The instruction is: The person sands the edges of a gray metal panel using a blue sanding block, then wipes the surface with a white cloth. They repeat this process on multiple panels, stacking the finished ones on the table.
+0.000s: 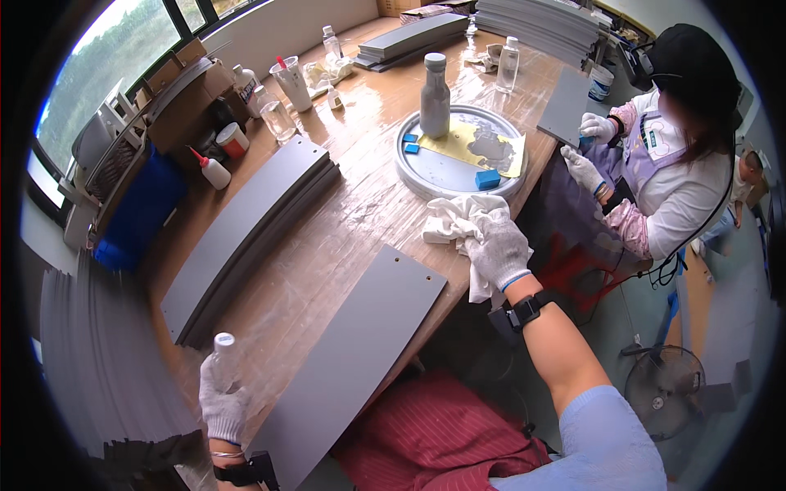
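Observation:
A white knit glove covers my left hand [223, 409], and its fingers are wrapped round a clear plastic bottle [226, 360] with a white cap. This hand is at the near left, beside the lower end of a long grey panel [348, 352] that has small holes near its far end. My right hand [498, 250], gloved as well, is closed on a crumpled white cloth [454, 219] at the table's right edge. Just beyond the cloth is a round grey lid-like tray [409, 168] carrying a yellow sheet [454, 147], small blue blocks [487, 179] and a grey bottle [435, 98].
Stacked grey panels [246, 221] lie left of the single panel; more panels [532, 33] are piled at the back. Bottles, a cup [291, 84] and a red-tipped squeeze bottle [211, 169] stand along the window side. At right, a gloved co-worker [663, 155] handles another panel [565, 102].

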A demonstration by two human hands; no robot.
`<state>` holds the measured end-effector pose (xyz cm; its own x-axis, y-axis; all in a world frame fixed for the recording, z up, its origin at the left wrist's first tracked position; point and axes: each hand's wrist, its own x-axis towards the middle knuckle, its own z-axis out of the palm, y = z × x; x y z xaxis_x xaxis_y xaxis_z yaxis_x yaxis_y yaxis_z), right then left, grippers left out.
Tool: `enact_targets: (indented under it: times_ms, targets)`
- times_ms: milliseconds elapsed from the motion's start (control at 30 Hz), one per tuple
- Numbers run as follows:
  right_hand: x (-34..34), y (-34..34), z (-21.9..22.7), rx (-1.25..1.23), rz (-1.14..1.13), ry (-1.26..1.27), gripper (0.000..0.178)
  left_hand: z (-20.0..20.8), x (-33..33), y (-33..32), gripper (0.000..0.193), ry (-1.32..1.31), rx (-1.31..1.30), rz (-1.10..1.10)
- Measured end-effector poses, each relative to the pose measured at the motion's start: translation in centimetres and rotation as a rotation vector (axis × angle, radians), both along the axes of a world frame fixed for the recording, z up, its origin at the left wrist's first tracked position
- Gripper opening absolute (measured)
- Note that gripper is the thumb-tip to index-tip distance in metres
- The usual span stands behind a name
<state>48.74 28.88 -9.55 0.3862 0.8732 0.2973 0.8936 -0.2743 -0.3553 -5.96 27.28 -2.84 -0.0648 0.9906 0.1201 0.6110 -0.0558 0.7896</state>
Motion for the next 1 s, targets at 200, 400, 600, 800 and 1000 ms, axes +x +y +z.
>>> enact_targets:
  times_ms: [200, 400, 600, 800, 1000]
  targets:
    - [0.1, -0.1, 0.3, -0.029, -0.033, 0.090, 0.048, 5.3, 16.7, 4.2, 0.058, 1.032, -0.220, -0.324]
    - [-0.2, -0.2, 0.8, 0.049, -0.038, 0.120, 0.046, 5.9, 24.7, 6.1, 0.047, 1.240, -0.174, -0.418]
    - [0.2, -0.2, 0.8, -0.002, -0.005, 0.149, 0.050, 7.2, 29.1, 2.9, 0.043, 1.326, -0.106, -0.541]
    - [0.4, -0.3, 0.5, -0.028, 0.000, 0.129, 0.043, 5.9, 28.1, 1.7, 0.050, 1.177, -0.161, -0.406]
    - [-0.3, -0.4, 1.7, -0.064, 0.006, 0.176, 0.042, -0.7, 13.8, 3.2, 0.070, -0.148, -0.029, 0.021]
